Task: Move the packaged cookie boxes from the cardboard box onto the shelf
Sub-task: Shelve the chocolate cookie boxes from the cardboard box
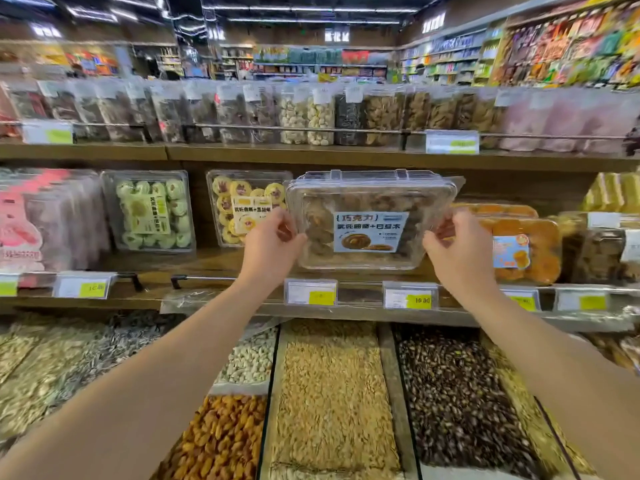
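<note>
We're looking at a clear plastic cookie box (370, 220) packed with dark brown cookies, and its label (370, 232) is pale blue with dark lettering and a tan cookie pictured on it. Left of it we see a box of yellow cookies (242, 206) with reddish-brown centres and a cream label, then a box of pale green cookies (149, 211) with a light green label. Far left we get pink packaging (31, 220). On the right, orange pastries (519, 247) carry a light blue sticker. The wooden shelf (214, 261) is brown, its price tags (410, 296) white with lime-yellow patches. Below, we have bins of beige seeds (332, 393), dark brown nuts (453, 400) and golden-orange raisins (221, 441).
</note>
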Demonstrator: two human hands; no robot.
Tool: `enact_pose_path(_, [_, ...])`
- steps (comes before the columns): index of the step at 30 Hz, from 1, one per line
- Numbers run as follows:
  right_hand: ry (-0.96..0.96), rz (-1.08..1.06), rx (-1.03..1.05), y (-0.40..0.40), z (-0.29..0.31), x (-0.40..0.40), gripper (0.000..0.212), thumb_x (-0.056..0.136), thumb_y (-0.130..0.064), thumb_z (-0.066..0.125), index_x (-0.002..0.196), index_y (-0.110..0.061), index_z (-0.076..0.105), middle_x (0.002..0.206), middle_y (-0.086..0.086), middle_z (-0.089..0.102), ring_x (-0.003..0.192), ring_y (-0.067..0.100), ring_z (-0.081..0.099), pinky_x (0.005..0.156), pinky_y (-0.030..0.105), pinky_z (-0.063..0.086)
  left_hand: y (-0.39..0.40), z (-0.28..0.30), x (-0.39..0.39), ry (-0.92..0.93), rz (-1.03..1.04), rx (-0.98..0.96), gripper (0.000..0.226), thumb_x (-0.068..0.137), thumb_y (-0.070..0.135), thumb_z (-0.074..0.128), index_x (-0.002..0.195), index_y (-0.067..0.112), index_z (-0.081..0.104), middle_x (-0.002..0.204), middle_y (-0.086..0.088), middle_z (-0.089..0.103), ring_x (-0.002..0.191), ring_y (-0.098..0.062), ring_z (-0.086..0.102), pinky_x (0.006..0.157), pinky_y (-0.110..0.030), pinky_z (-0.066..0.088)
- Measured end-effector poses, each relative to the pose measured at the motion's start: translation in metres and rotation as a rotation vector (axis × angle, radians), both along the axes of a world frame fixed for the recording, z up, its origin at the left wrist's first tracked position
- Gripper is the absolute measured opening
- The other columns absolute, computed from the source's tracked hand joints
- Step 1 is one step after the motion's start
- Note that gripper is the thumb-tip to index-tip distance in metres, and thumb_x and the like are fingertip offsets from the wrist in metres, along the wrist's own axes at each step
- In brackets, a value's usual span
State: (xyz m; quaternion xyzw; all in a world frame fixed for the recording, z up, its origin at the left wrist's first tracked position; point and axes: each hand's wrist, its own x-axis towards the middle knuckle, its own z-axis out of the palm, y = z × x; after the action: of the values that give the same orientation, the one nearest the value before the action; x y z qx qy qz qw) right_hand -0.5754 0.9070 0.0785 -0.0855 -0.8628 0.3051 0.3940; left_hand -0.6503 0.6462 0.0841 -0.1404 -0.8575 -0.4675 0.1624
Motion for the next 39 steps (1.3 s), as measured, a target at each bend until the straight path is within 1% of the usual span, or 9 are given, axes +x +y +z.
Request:
enact_pose_path(5, [0.014, -0.01, -0.022, 0.03, -0.022, -0.051, 0.014, 0.087, -0.013, 0.067, 0.096, -0.015, 0.056, 0.09, 0.005, 0.061, 0.081, 0.022, 0.061, 0.071, 0.044, 0.054, 0.03, -0.01, -0.043, 0.007, 0.028, -0.007, 0.011, 0.089, 0.013, 0.069, 0.092, 0.014, 0.059, 0.084, 0.006, 0.06, 0.079, -0.007, 0.056, 0.064, -0.017, 0.04])
enact_pose_path(9, [-0.065, 0.01, -0.066, 0.045, -0.043, -0.078, 0.012, 0.088, -0.012, 0.068, 0.09, -0.014, 0.057, 0.082, 0.003, 0.062, 0.078, 0.02, 0.061, 0.068, 0.033, 0.051, 0.05, -0.03, -0.077, -0.071, 0.035, -0.033, 0.015, 0.088, 0.013, 0.07, 0.088, 0.017, 0.056, 0.082, 0.006, 0.06, 0.074, -0.007, 0.055, 0.059, -0.018, 0.036])
enact_pose_path(13, [-0.147, 0.028, -0.104, 0.058, -0.065, -0.1, 0.015, 0.086, -0.01, 0.069, 0.089, -0.016, 0.056, 0.081, 0.0, 0.061, 0.075, 0.016, 0.06, 0.067, 0.03, 0.049, 0.062, -0.057, -0.105, -0.129, 0.03, -0.057, 0.019, 0.085, 0.011, 0.073, 0.082, 0.019, 0.055, 0.078, 0.005, 0.058, 0.069, -0.006, 0.052, 0.057, -0.018, 0.035])
enact_pose_path(17, [-0.194, 0.056, -0.189, 0.069, -0.081, -0.121, 0.016, 0.087, -0.011, 0.069, 0.093, -0.021, 0.058, 0.083, -0.008, 0.061, 0.076, 0.008, 0.059, 0.072, 0.025, 0.05, 0.071, -0.078, -0.127, -0.151, 0.037, -0.038, 0.013, 0.084, 0.008, 0.072, 0.089, 0.013, 0.06, 0.077, 0.006, 0.057, 0.069, -0.004, 0.05, 0.06, -0.013, 0.038])
enact_pose_path(20, [-0.217, 0.022, -0.209, 0.073, -0.085, -0.136, 0.015, 0.089, -0.015, 0.069, 0.099, -0.021, 0.06, 0.085, -0.011, 0.061, 0.076, 0.005, 0.059, 0.074, 0.027, 0.051, 0.078, -0.086, -0.14, -0.157, 0.035, -0.024, 0.018, 0.085, 0.007, 0.071, 0.09, 0.02, 0.06, 0.077, 0.001, 0.06, 0.07, -0.009, 0.053, 0.06, -0.018, 0.04])
enact_pose_path(26, [-0.209, -0.011, -0.197, 0.076, -0.088, -0.157, 0.018, 0.089, -0.014, 0.069, 0.101, -0.022, 0.058, 0.086, -0.01, 0.06, 0.076, 0.003, 0.057, 0.064, 0.013, 0.04, 0.085, -0.09, -0.16, -0.137, 0.059, -0.061, 0.017, 0.085, 0.011, 0.072, 0.092, 0.022, 0.06, 0.079, -0.001, 0.064, 0.075, -0.015, 0.059, 0.071, -0.032, 0.049])
enact_pose_path(30, [-0.214, -0.004, -0.208, 0.079, -0.087, -0.166, 0.019, 0.091, -0.013, 0.066, 0.107, -0.018, 0.059, 0.089, -0.007, 0.059, 0.08, 0.007, 0.057, 0.067, 0.014, 0.042, 0.09, -0.089, -0.17, -0.127, 0.072, -0.081, 0.017, 0.085, 0.014, 0.071, 0.096, 0.021, 0.06, 0.079, 0.005, 0.062, 0.078, -0.014, 0.061, 0.074, -0.035, 0.052])
enact_pose_path(34, [-0.231, -0.025, -0.188, 0.078, -0.089, -0.17, 0.02, 0.093, -0.014, 0.064, 0.111, -0.017, 0.058, 0.086, -0.01, 0.056, 0.078, 0.006, 0.055, 0.068, 0.015, 0.042, 0.091, -0.09, -0.172, -0.139, 0.068, -0.095, 0.017, 0.088, 0.015, 0.069, 0.101, 0.019, 0.059, 0.082, 0.005, 0.061, 0.08, -0.013, 0.059, 0.068, -0.028, 0.046])
enact_pose_path(39, [-0.291, -0.052, -0.259, 0.075, -0.088, -0.163, 0.037, 0.089, -0.021, 0.069, 0.122, -0.018, 0.053, 0.106, -0.002, 0.061, 0.097, 0.017, 0.062, 0.084, 0.034, 0.054, 0.085, -0.088, -0.165, -0.217, 0.045, -0.089, 0.033, 0.087, 0.026, 0.071, 0.117, 0.022, 0.057, 0.096, 0.008, 0.064, 0.087, -0.008, 0.06, 0.068, -0.023, 0.047])
